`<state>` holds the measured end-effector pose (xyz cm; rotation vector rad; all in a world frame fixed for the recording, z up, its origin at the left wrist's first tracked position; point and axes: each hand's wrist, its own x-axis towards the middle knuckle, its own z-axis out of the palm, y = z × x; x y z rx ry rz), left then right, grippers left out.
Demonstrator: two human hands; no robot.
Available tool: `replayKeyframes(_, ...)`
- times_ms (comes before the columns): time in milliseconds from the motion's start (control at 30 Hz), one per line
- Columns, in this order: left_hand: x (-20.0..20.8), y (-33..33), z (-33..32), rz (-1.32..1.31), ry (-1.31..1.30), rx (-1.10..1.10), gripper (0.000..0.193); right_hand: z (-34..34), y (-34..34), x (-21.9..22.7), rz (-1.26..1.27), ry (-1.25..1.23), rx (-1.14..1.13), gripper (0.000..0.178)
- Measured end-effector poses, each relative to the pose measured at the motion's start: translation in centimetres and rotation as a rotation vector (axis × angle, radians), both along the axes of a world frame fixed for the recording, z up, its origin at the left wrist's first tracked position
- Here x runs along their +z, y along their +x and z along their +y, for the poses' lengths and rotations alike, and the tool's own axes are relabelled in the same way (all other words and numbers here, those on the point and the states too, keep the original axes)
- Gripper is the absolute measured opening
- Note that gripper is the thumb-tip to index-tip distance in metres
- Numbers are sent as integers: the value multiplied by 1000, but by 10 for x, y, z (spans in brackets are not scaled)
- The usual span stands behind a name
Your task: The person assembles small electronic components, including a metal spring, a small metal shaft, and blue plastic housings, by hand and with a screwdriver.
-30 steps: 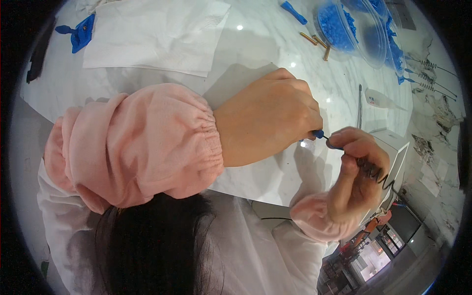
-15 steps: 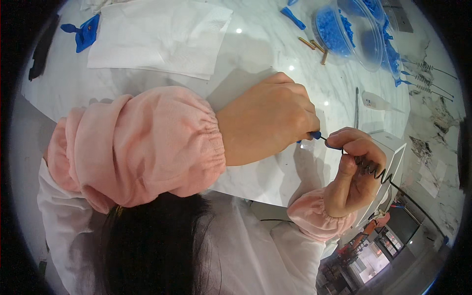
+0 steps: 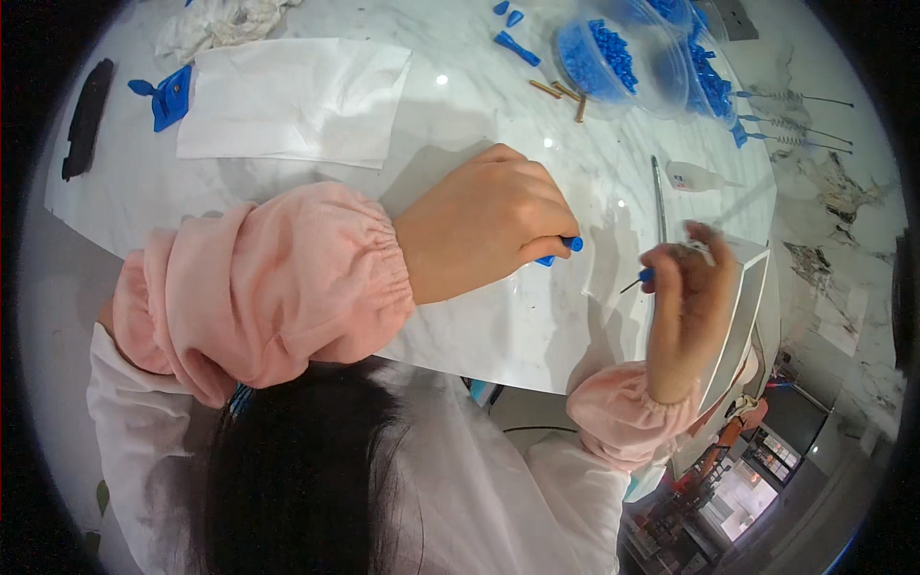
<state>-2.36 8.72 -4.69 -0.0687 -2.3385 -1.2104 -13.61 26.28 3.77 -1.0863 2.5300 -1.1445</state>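
Observation:
My left hand (image 3: 491,218) is closed, knuckles up, above the white marbled table. It grips a small blue part (image 3: 572,243) whose round end sticks out past the fingers, with another bit of blue showing below the hand. To its right and apart from it is my right hand (image 3: 685,311), smeared by motion at the fingertips. The right fingers pinch a blue piece (image 3: 647,275) with a thin dark rod pointing toward the left hand. The rest of that piece is hidden in the hand or blurred.
White paper (image 3: 297,103) lies at the far left beside a blue part (image 3: 172,100). At the back right stand clear tubs (image 3: 676,84) of blue pieces, near brass-coloured pins (image 3: 545,88). A metal rod (image 3: 658,196), small bottle (image 3: 697,178) and white box (image 3: 738,307) are at the right.
The right hand has moved away from the left, and the dark rod has separated from the blue part there. The coiled wire behind the right hand no longer shows. The view has shifted slightly.

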Motion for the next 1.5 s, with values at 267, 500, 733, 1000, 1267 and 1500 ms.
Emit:
replayKeyframes(267,7,-1,-2,-24,47,-31,18,27,-11,-15,175,328,-5,30)
replayKeyframes(500,19,-2,0,-99,128,-18,20,23,-19,-25,294,352,-9,36)
replayKeyframes(733,21,1,-4,-101,54,-59,20,22,-28,-17,172,246,-67,33)
replayKeyframes(1000,15,2,-8,-105,51,-80,24,0,-91,-45,93,-155,-179,40)
replayKeyframes(1267,22,-1,-7,-150,132,-27,25,-2,-96,-41,-139,-259,-120,33)
replayKeyframes(1500,20,1,-11,-91,92,-36,22,-6,-41,-15,-123,-361,-31,34)
